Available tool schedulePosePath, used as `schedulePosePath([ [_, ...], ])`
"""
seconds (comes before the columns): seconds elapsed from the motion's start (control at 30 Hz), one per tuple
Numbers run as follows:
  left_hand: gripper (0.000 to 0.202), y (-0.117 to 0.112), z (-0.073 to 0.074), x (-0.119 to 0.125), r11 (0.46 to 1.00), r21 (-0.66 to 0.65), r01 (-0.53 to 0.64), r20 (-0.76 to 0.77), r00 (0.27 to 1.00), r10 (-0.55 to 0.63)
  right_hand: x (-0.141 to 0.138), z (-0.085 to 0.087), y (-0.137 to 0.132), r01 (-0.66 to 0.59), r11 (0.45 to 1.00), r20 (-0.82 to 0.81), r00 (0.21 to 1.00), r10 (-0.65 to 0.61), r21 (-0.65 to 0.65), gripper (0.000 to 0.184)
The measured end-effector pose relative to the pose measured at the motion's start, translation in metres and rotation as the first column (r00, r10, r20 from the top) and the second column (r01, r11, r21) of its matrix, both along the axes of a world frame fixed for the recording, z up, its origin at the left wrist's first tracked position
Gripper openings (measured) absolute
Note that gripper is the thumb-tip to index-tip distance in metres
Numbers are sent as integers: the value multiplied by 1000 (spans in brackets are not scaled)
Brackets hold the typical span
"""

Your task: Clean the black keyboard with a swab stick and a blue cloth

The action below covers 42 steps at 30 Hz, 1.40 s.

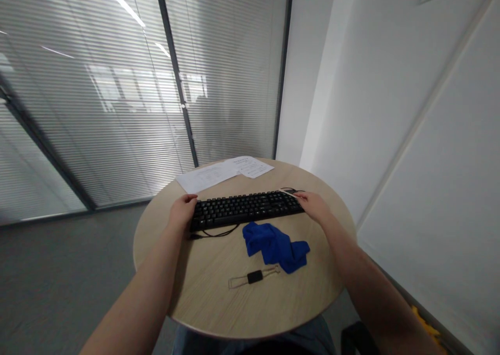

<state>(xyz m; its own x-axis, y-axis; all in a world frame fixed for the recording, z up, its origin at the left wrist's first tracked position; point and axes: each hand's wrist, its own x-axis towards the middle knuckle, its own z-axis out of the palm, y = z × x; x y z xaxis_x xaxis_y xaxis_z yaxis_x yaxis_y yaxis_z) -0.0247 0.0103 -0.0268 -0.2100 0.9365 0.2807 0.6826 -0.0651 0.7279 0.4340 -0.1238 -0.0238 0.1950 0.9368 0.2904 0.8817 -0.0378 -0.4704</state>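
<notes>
Pale wood tops a round table [211,303] in front of closed blinds [234,84]. On it, between the two hands, lies a black keyboard [246,210], keys up, space-bar edge on the near side. Its long axis runs from left hand to right, the right end slightly farther off. The left hand [183,211] holds the left end. At the other end, the right hand [313,205] has its fingers narrowed on a thin pale stick [287,193]; whether it also grips the keyboard, I cannot tell. Just right of the left hand, on the near side, lies a black cable [221,235]. Nearer than the right hand and left of it is a crumpled blue cloth [273,244], then a black clip [255,277]. Papers [211,176] lie beyond the left hand.
</notes>
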Motion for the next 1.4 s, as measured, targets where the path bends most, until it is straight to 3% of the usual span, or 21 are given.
schedulePosePath([
  [0.27, 31, 2, 2, 1, 998, -48, 42, -52, 998, -45, -21, 8, -5, -27, 998, 48, 998, 29, -50, 37],
  [0.63, 32, -4, 6, 4, 998, -49, 49, -90, 995, -53, -22, 15, -19, -146, 962, -33, 989, 142, -232, 44],
  [0.97, 31, -2, 4, 5, 996, -58, 68, -118, 990, -74, -42, 2, -9, -160, 974, 77, 982, 174, -160, 44],
  [1.17, 35, -2, 4, 6, 997, -66, 40, -112, 993, -47, -34, 2, -10, -128, 978, 109, 983, 147, -165, 50],
  [1.4, 39, -1, 3, 7, 997, -70, 31, -93, 995, -37, -33, -3, -8, -174, 965, 141, 969, 203, -195, 43],
])
